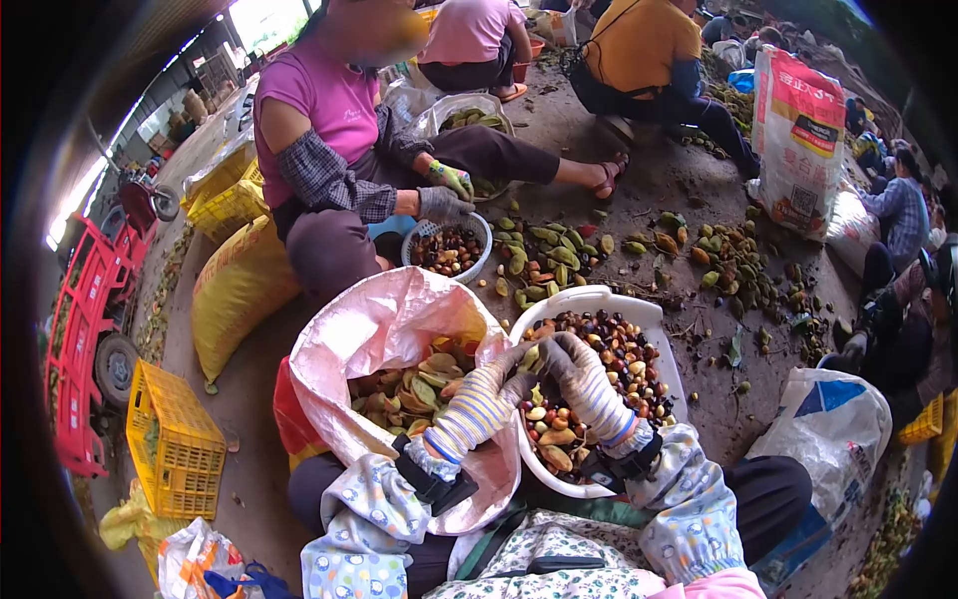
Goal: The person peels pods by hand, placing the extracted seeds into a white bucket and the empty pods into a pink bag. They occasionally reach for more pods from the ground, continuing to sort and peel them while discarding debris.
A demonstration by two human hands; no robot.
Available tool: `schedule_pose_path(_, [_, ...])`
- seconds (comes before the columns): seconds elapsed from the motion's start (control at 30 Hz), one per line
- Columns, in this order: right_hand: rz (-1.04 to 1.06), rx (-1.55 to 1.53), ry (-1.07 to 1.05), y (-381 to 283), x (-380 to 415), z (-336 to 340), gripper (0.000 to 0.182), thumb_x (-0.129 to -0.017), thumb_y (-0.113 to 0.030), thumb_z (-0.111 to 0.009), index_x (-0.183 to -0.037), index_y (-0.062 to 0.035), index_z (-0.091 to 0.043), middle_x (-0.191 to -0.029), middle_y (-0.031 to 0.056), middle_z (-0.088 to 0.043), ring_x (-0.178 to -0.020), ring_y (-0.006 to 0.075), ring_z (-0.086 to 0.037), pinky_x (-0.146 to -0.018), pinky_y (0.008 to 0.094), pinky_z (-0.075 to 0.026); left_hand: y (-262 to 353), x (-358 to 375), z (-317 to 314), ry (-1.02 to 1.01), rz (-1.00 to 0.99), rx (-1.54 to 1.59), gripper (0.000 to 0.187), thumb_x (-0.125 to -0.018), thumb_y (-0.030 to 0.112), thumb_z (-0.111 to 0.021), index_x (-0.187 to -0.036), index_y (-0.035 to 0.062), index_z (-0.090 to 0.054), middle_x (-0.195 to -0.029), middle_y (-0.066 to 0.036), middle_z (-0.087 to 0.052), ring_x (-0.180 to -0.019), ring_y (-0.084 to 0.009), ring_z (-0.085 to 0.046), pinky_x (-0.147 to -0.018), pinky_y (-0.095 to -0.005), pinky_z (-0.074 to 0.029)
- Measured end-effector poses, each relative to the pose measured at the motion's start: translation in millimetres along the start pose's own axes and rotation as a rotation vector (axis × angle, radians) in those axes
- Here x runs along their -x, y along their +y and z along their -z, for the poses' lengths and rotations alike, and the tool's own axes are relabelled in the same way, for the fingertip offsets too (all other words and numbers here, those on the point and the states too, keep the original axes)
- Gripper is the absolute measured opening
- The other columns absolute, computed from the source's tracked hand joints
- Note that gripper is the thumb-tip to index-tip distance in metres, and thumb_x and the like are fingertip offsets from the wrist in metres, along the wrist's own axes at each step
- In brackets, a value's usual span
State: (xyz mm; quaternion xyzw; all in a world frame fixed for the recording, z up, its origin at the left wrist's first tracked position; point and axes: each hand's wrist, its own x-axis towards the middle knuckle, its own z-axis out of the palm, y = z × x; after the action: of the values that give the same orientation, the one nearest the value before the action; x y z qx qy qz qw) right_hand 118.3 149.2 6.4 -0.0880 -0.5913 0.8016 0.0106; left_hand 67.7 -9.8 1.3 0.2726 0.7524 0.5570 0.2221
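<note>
My left hand (482,397), in a striped work glove with grey fingers, is closed around one side of a small green seed pod (539,361). From the other side my right hand (587,384), gloved the same way, pinches it; the fingers hide much of the pod. Both hands are over the left part of a white plastic tub (664,334) that holds many shiny brown and pale seeds (621,349). Under my left wrist stands an open white woven sack (349,309) with empty green-brown husks (419,384) inside.
Across from me a person (334,150) sits beside a round basket (474,262) of seeds. Whole green pods (554,250) lie on the ground beyond the tub. A yellow crate (175,439) is at the left, an upright red-white sack (798,140) at the back right, a white sack (833,429) by my right knee.
</note>
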Motion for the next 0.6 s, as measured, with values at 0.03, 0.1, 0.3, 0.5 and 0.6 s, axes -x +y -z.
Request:
schedule_pose_path(0.03, [0.018,0.041,0.015,2.5,0.5,-1.3,0.02,-0.09,-0.021,-0.059,-0.099,-0.003,-0.055,-0.08,-0.001,-0.057,-0.069,0.0051,-0.05,-0.059,0.0198,-0.042,6.3,2.3,-1.1,-0.008,-0.015,0.024,0.042,-0.09,0.013,-0.058,-0.128,0.0001,-0.047,-0.107,-0.008,-0.061,-0.091,-0.0117,-0.059,-0.078,-0.0255,-0.048])
schedule_pose_path(0.1, [0.009,0.021,0.042,4.3,2.7,-4.9,0.02,-0.09,-0.019,-0.06,-0.1,-0.0026,-0.054,-0.081,-0.0003,-0.057,-0.071,0.0055,-0.049,-0.06,0.0205,-0.041,26.4,7.6,-4.3,0.013,0.07,0.101,0.037,-0.089,0.012,-0.059,-0.123,-0.0014,-0.051,-0.097,-0.007,-0.063,-0.086,-0.0107,-0.059,-0.077,-0.0247,-0.049])
schedule_pose_path(0.3, [0.363,0.23,0.156,37.9,4.3,-5.8,0.017,-0.095,-0.018,-0.049,-0.101,-0.0027,-0.052,-0.083,0.0036,-0.057,-0.075,0.0094,-0.051,-0.067,0.0241,-0.044,-5.4,5.5,-15.6,0.008,0.199,0.327,0.036,-0.091,0.013,-0.057,-0.123,-0.0004,-0.051,-0.092,-0.004,-0.063,-0.08,-0.0115,-0.059,-0.072,-0.0243,-0.051])
schedule_pose_path(0.5, [0.383,0.199,0.055,41.7,10.2,2.1,0.019,-0.095,-0.016,-0.047,-0.108,-0.0019,-0.051,-0.089,0.0043,-0.058,-0.081,0.009,-0.052,-0.072,0.0241,-0.045,10.9,5.8,-11.4,0.08,0.327,0.242,0.028,-0.095,0.02,-0.051,-0.114,0.0011,-0.058,-0.082,-0.003,-0.063,-0.068,-0.009,-0.059,-0.06,-0.0231,-0.051])
schedule_pose_path(0.6, [0.314,0.049,-0.048,52.7,7.5,8.5,0.026,-0.092,-0.014,-0.055,-0.113,-0.0014,-0.049,-0.094,0.0042,-0.058,-0.084,0.0091,-0.053,-0.075,0.0238,-0.045,8.4,3.7,-0.2,0.082,0.369,0.221,0.031,-0.096,0.029,-0.047,-0.108,0.0028,-0.061,-0.074,-0.002,-0.062,-0.056,-0.0069,-0.056,-0.05,-0.0213,-0.048])
